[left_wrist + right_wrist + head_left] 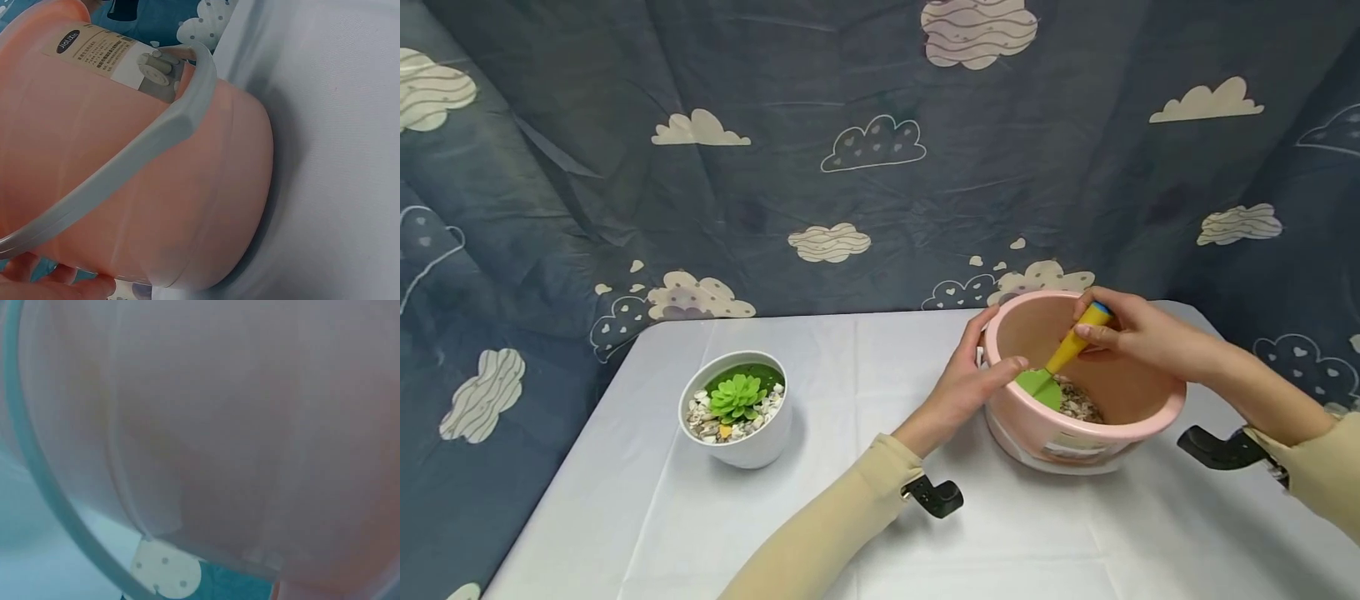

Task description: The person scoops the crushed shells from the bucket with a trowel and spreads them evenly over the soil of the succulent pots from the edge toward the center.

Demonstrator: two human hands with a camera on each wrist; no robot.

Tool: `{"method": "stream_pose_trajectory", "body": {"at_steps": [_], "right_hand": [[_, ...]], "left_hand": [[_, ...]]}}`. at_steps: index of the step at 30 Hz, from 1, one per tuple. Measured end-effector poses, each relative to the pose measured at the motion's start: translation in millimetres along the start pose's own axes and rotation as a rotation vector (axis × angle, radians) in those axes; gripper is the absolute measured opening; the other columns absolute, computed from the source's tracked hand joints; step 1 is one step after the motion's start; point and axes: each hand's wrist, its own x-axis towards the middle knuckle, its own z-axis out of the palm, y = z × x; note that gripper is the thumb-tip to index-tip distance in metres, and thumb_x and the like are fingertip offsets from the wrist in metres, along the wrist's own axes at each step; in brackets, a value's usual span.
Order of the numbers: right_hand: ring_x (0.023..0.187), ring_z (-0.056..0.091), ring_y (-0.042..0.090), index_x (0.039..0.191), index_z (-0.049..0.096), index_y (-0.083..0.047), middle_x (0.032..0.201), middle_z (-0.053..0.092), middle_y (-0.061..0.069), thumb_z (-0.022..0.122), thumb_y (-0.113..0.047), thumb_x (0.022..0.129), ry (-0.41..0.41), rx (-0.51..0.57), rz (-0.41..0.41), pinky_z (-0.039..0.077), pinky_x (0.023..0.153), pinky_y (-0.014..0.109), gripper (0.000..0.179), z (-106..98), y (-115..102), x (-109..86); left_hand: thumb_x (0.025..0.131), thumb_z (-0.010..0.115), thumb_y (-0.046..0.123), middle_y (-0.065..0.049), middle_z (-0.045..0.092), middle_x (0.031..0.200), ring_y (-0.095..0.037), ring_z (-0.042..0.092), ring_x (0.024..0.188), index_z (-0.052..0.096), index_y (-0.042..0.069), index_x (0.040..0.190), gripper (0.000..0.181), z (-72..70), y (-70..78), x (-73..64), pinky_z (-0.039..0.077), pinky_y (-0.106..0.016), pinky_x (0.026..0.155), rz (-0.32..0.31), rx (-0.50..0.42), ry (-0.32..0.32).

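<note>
At the right of the head view a pink bucket stands on the white table, with small pebbles at its bottom. My left hand holds the bucket's left side, thumb at the rim and fingers along the outer wall. My right hand grips the yellow handle of a small shovel with a blue end. The shovel's green blade points down inside the bucket, by the pebbles. The bucket's pale carrying handle hangs down its outside in the left wrist view.
A white pot stands on the table's left part, holding a green succulent, white stones and a green surface at the back. Behind the table hangs a dark cloud-patterned cloth.
</note>
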Motion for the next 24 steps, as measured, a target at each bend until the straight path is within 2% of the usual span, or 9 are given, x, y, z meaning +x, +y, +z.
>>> {"method": "stream_pose_trajectory", "body": {"at_steps": [7,12,20,24], "right_hand": [[0.093,0.068,0.026,0.111,0.049,0.004,0.105,0.063,0.021,0.058,-0.008,0.099,-0.027,-0.006,0.047,0.056,0.073,0.041,0.019,-3.4,-3.6,-3.9],[0.091,0.069,0.029,0.118,0.048,0.007,0.103,0.063,0.019,0.057,-0.016,0.101,-0.008,0.0,0.108,0.057,0.073,0.041,0.03,-0.9,-4.5,-6.8],[0.084,0.071,0.027,0.125,0.044,0.012,0.101,0.064,0.021,0.055,-0.023,0.102,0.09,0.032,0.152,0.057,0.07,0.041,0.043,-3.5,-5.7,-6.9],[0.08,0.071,0.022,0.128,0.044,0.011,0.101,0.063,0.019,0.054,-0.026,0.103,0.149,0.02,0.178,0.057,0.068,0.035,0.046,-9.1,-2.9,-7.4]], "left_hand": [[0.079,0.07,0.03,0.001,0.049,0.133,-0.018,0.047,0.124,0.038,0.043,0.145,0.074,1.0,-0.1,0.3,0.045,-0.026,0.094,0.011,-0.015,0.006],[0.079,0.071,0.027,-0.001,0.051,0.129,-0.017,0.05,0.12,0.04,0.042,0.145,0.074,0.7,-2.2,0.0,0.045,-0.026,0.093,0.009,-0.029,0.004],[0.079,0.072,0.025,-0.003,0.053,0.128,-0.017,0.05,0.119,0.042,0.039,0.145,0.074,1.0,-1.3,0.7,0.045,-0.025,0.092,0.016,-0.042,0.007],[0.079,0.072,0.024,-0.006,0.053,0.127,-0.018,0.05,0.12,0.042,0.035,0.147,0.074,1.4,-1.2,0.9,0.046,-0.024,0.091,0.015,-0.045,0.013]]}}
